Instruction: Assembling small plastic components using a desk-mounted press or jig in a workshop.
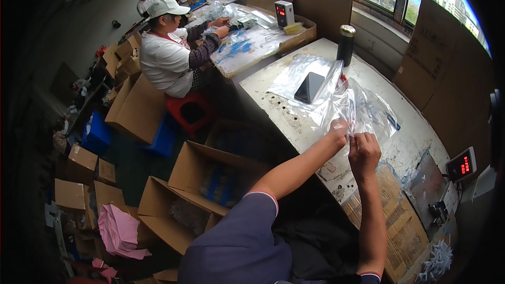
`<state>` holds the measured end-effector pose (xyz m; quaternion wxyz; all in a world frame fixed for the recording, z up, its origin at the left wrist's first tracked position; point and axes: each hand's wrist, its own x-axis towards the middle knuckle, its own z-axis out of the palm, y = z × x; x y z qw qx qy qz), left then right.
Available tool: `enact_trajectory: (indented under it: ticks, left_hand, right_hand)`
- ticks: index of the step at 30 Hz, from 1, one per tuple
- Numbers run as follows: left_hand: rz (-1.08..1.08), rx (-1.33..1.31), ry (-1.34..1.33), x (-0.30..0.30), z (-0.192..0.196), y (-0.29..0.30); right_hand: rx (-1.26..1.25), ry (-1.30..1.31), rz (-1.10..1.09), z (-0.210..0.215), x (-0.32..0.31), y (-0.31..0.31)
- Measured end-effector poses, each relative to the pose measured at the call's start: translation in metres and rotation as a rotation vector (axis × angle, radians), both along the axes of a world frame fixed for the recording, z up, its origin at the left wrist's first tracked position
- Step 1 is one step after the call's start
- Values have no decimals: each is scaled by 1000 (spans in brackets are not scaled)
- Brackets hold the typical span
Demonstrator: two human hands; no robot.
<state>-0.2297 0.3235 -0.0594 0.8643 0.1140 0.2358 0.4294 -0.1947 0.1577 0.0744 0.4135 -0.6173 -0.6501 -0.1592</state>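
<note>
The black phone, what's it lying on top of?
The phone lies on clear plastic, which shows beside it, spread on the white tabletop. Whatever is right underneath the phone can't be seen, because the phone covers it.

Glowing red digits, two rows, on the dark screen of a small pale-framed display [461, 165], right side, by the tabletop's [426, 126] near end. More red digits, smaller, on the dark front window of an upright white box-shaped device [284, 14] on the farther tabletop [247, 63]. Faint dark printing on the tall brown cardboard panel [447, 68] standing along the window side; too blurred to make out.
</note>
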Motion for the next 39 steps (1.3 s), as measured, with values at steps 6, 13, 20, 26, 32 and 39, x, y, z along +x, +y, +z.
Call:
enact_trajectory:
  ticks: [6,13,20,26,32,39]
  left_hand:
    - [60,1094,1165,-7,9,103]
    - [510,1328,1323,-15,-2,-7]
    - [173,1322,1251,-104,42,-104]
    - [355,1220,1121,-121,59,-151]
    - [428,1380,836,-81,73,-187]
    - [153,1449,601,-45,69,-217]
  right_hand:
    - [16,207,108,19,-29,7]
    - [-75,453,41,-23,33,-55]
    - [5,485,-334,-71,143,-183]
    - [60,563,-630,-101,216,-300]
    - [184,251,-811,-154,251,-358]
    - [220,842,-658,-145,219,-356]
